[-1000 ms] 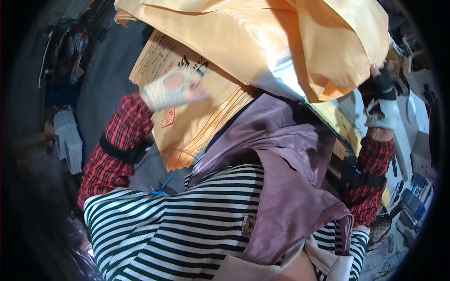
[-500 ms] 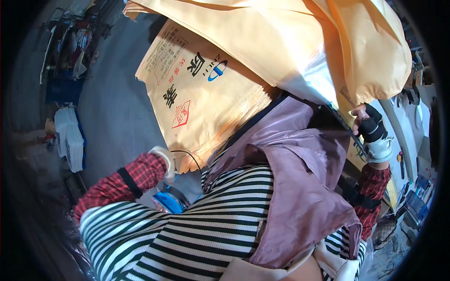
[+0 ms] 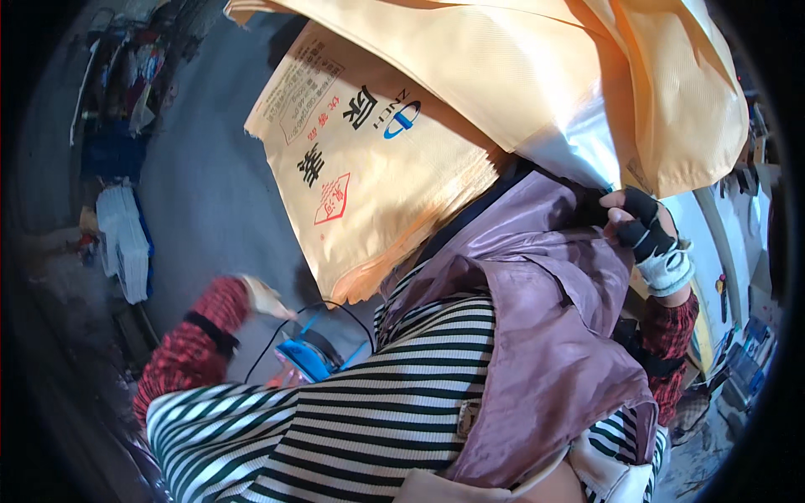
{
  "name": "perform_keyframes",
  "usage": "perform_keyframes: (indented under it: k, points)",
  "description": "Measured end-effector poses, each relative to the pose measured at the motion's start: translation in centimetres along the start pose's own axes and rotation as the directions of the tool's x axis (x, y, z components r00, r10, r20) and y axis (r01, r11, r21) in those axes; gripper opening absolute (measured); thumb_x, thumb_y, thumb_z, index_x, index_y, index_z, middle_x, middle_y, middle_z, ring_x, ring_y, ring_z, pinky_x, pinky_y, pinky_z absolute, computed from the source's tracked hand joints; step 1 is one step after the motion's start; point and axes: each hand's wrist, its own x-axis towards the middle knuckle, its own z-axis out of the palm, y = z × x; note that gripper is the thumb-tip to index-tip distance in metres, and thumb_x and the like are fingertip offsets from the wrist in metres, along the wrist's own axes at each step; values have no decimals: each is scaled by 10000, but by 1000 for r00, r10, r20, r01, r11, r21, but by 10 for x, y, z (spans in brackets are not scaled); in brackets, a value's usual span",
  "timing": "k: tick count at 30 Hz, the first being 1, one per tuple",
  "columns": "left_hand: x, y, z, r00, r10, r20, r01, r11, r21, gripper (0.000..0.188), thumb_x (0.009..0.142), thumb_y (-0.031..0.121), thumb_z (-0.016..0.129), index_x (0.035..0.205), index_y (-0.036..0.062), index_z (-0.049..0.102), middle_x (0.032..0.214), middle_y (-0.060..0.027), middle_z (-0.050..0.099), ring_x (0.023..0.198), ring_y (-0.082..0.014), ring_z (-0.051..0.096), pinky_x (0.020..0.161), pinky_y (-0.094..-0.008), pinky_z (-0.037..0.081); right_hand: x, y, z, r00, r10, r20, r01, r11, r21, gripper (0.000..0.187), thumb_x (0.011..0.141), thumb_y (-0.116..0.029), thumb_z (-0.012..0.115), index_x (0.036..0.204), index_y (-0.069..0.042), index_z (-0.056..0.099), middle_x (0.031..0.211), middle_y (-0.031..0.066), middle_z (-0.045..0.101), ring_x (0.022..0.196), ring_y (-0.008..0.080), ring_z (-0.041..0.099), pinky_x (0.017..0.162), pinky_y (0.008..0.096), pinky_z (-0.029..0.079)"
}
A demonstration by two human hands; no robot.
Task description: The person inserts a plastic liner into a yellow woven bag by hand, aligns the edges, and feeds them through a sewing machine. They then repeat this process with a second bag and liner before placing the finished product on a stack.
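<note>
My right hand (image 3: pixel 641 225), in a black fingerless glove with a pale cuff, is at the lower edge of a raised yellow woven bag (image 3: pixel 537 75). Its fingers are curled closed beside the bag's shiny, pale inner side (image 3: pixel 591 138); what lies between them is hidden. Down at the left, my left hand (image 3: pixel 267 298) in a cream glove is apart from the bags, and its fingers are smeared by motion. Between the hands lies a stack of flat yellow woven bags (image 3: pixel 369 184) with printing on top and frayed edges.
A blue object (image 3: pixel 310 356) with a dark band sits below my left hand, with a thin black cable (image 3: pixel 340 303) arching over it. White stacked material (image 3: pixel 123 243) stands at the far left. A mauve apron (image 3: pixel 553 335) covers my front.
My left hand has moved left and slightly down, away from the stack's near corner. My right hand has shifted slightly left, with its fingers closer to the bag's inner side.
</note>
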Motion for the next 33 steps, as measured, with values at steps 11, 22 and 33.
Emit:
perform_keyframes:
  k: [11,22,33]
  points:
    - [82,43,75,892,-449,-47,441,889,-127,467,851,353,564,1206,52,523,1040,-85,607,950,-242,595,822,-351,486,-2,32,-12,996,84,-35,-82,995,61,265,853,-179,582,1034,15,592,770,33,587,696,106,570,647,247,461]
    - [-18,35,-66,-4,32,-999,-257,966,32,391,747,15,619,1122,35,510,974,-165,572,865,-346,558,747,-409,477,6,27,12,989,-50,140,41,997,66,274,838,-196,578,1023,6,579,777,16,561,715,105,538,654,249,437]
    - [-132,147,-148,585,393,-709,-811,277,-515,106,770,4,617,852,39,561,644,10,470,588,-60,460,549,-225,398,-4,-25,77,822,-390,415,397,915,73,264,805,-72,613,1057,7,598,760,67,617,702,144,595,640,260,475]
